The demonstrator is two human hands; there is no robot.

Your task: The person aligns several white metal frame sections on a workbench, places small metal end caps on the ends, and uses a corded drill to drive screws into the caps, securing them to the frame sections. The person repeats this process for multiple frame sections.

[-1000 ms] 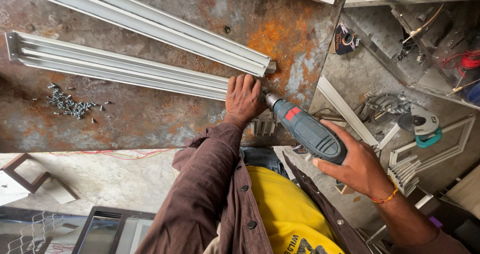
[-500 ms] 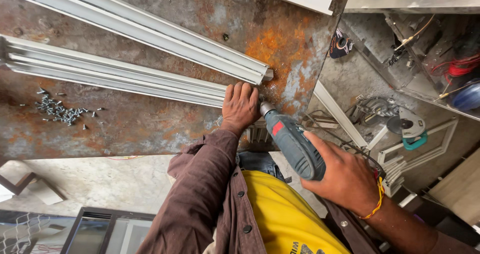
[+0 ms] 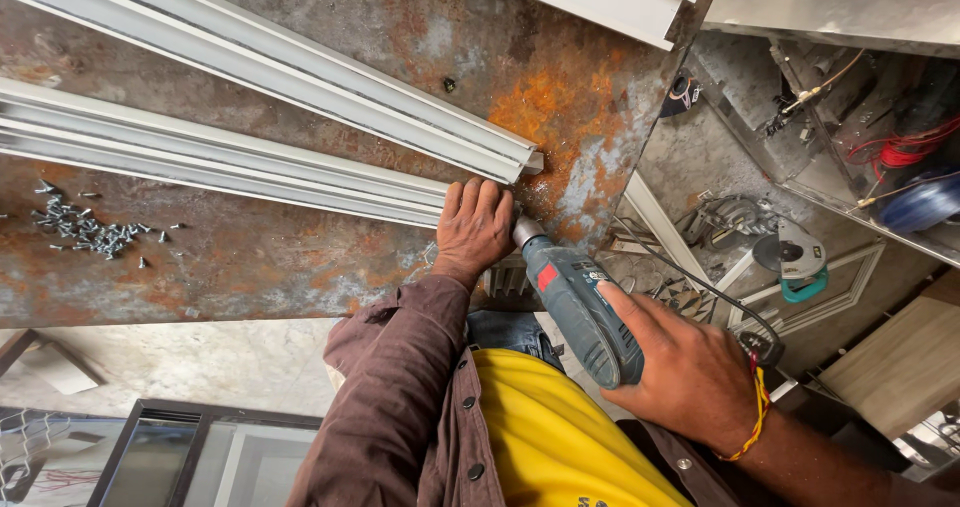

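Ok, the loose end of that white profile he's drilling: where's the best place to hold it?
Press flat on the white profile's top face just behind its cut end, coming from the near edge, as the left hand does. The drill in the right hand takes the end itself, so fingers should stay clear.

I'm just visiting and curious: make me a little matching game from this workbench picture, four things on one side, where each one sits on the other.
Things:
1. left hand
2. right hand
3. loose screws
4. blue wire spool

Places:
A. scattered at the left on the rusty table
B. far right, beside red wires
C. pressing on the end of the white profile
D. wrapped round the green drill

Pairs: 1-C, 2-D, 3-A, 4-B
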